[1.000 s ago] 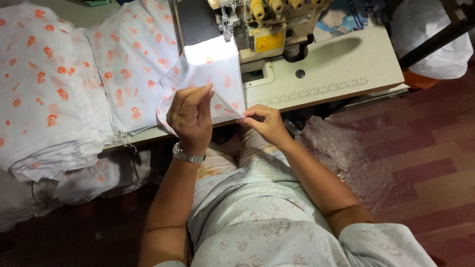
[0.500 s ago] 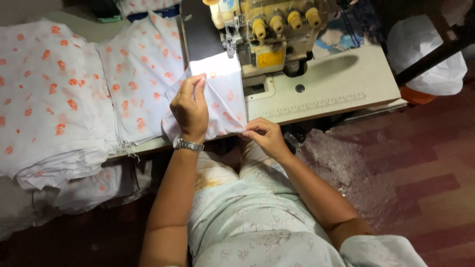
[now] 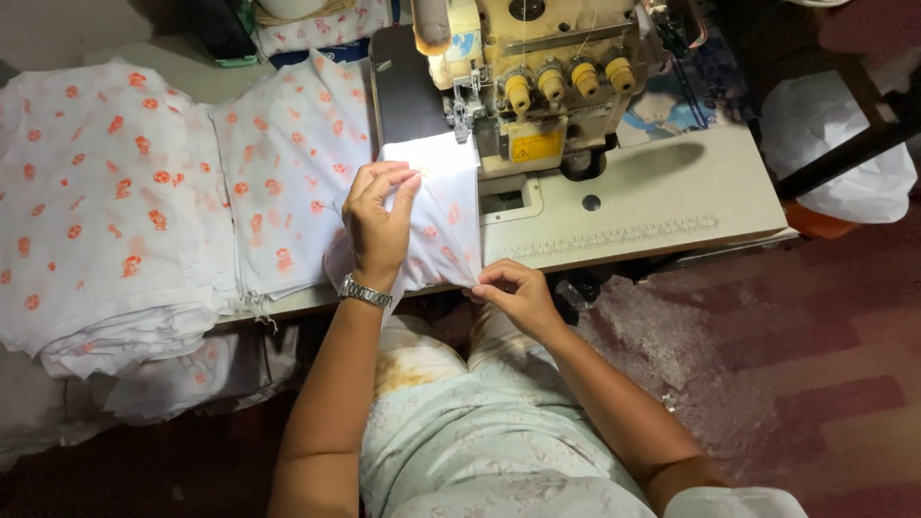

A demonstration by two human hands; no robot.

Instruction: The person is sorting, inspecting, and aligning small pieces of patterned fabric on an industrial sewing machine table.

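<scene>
On the front of your sewing machine (image 3: 537,86) sits one small yellow rectangular label (image 3: 535,147), just below a row of three yellow knobs (image 3: 569,81). A blue picture-printed sheet (image 3: 662,105) lies behind the machine to the right; its details are too dim to tell. At the far right, off the counter (image 3: 672,201), slumps one white plastic bag (image 3: 844,144).

Your left hand (image 3: 379,225) lies on the white cloth piece (image 3: 436,221) with orange spots, fingers curled and pinching a fold of it near the upper edge, just in front of the presser foot (image 3: 465,105). The grip is narrow, closed on the fabric. A metal watch (image 3: 365,291) sits on that wrist.

Your right hand (image 3: 513,293) is at the counter's front edge, thumb and forefinger closed tight on the cloth's lower right corner, where it hangs over the edge.

The cloth piece lies on the machine bed, its top under the foot, its lower part draped toward your lap.

To your left, two stacks of the same spotted fabric lie side by side on the counter: a near one (image 3: 288,182) beside your left hand and a bigger one (image 3: 106,201) further left, spilling over the edge.
</scene>
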